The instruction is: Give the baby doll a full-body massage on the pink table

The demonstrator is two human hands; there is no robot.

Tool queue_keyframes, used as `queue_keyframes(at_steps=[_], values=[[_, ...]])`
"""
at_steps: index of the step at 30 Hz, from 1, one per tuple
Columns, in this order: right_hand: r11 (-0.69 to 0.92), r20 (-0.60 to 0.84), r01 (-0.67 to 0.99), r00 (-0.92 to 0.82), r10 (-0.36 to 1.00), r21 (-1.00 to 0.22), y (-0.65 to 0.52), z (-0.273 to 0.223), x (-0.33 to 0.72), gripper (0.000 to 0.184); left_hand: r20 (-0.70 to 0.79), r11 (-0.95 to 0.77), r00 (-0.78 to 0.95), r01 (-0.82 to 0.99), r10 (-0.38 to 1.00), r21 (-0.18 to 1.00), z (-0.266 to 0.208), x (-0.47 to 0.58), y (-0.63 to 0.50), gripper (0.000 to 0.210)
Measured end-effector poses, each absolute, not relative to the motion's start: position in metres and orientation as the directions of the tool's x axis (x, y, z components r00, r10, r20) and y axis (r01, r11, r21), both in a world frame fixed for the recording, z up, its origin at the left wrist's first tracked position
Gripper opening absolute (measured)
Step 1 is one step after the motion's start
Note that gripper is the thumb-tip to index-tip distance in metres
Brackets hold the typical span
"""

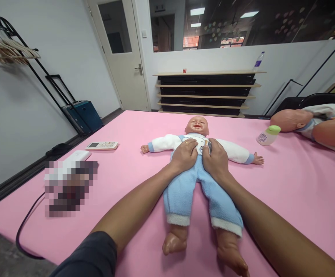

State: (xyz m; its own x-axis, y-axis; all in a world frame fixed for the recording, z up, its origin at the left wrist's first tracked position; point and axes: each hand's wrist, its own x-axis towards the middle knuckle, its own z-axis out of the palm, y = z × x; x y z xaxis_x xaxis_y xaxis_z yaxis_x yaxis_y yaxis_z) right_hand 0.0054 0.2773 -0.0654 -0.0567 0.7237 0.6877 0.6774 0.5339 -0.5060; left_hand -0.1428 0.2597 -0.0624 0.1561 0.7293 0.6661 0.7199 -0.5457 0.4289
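Observation:
A baby doll [197,142] lies on its back on the pink-covered table, head away from me and arms spread. It wears a white top with pale blue cuffs and an animal picture on the chest, and light blue fleece trousers [181,194]; its feet are bare. My left hand [184,154] is closed round the left side of its waist, thumb on the belly. On the opposite side my right hand [215,157] grips the waist the same way, with a small grey patch showing by its fingers. Both sets of fingertips are partly hidden.
Left on the pink table [132,154] lie a white remote [102,145], a white box [79,157] with a cable and a blurred dark item [72,188]. At right are a green-capped bottle [268,135] and more dolls [329,127]. A low shelf [204,90] stands behind.

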Motion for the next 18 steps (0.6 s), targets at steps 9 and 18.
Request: queue_keyframes(at_steps=[9,18], values=[[0.826,0.817,0.471,-0.312,0.485,-0.310,0.266,-0.060,0.004,0.028,0.644,-0.322,-0.095,0.805,0.759,0.498,-0.066,-0.144,0.260,0.030],[0.794,0.693,0.501,-0.435,0.574,-0.343,0.275,-0.063,0.004,0.031,0.722,-0.411,-0.031,0.805,0.691,0.428,-0.063,-0.143,0.253,0.042]])
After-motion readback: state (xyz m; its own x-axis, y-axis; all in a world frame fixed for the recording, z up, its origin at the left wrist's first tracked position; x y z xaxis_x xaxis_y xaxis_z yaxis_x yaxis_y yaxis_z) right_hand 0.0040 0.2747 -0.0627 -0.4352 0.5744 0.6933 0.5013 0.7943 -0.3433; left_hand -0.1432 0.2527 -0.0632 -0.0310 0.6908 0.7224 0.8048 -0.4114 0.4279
